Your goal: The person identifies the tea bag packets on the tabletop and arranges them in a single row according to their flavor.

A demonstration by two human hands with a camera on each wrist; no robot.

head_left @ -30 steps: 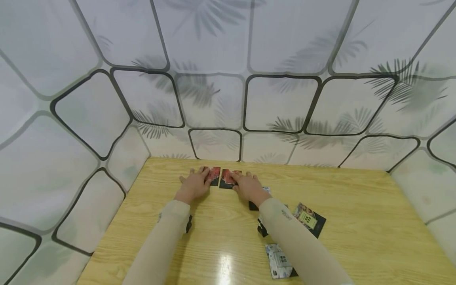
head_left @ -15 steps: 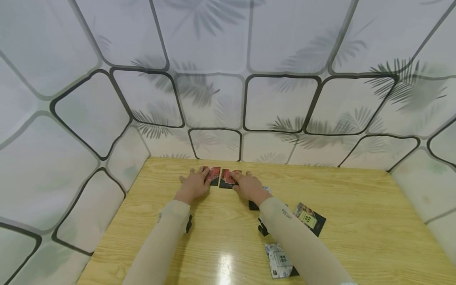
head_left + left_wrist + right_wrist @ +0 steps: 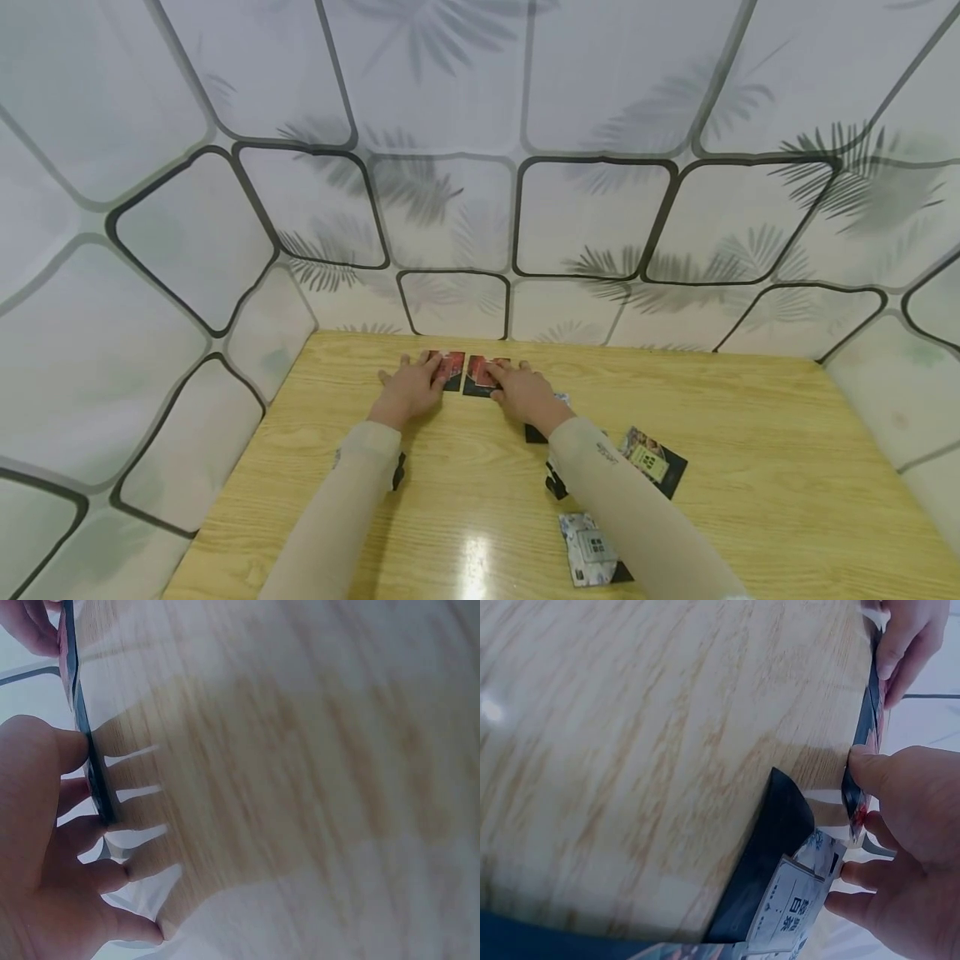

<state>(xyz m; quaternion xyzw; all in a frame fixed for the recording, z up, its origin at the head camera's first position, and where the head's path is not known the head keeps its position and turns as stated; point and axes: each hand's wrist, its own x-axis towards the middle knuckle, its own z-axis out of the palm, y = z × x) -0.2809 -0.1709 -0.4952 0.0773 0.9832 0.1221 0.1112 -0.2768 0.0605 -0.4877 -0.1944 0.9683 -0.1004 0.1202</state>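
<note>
Two flat red-and-black packets lie side by side near the back edge of the table, a narrow gap between them. My left hand (image 3: 411, 387) rests with spread fingers on the left packet (image 3: 454, 372); in the left wrist view its thumb touches that packet's dark near edge (image 3: 99, 784). Over the right packet (image 3: 477, 385) lies my right hand (image 3: 523, 393), index finger on top. The right wrist view shows the right thumb at this packet's edge and the other fingers spread toward the table. Close by those fingers lies a white, blue and black packet (image 3: 780, 900), partly under the right wrist in the head view.
Right of my right forearm lies a colourful packet with a yellow label (image 3: 649, 462). A silvery-white packet (image 3: 588, 550) sits nearer to me, partly covered by the sleeve. A patterned fabric wall (image 3: 585, 217) rises behind the wooden table (image 3: 787, 467).
</note>
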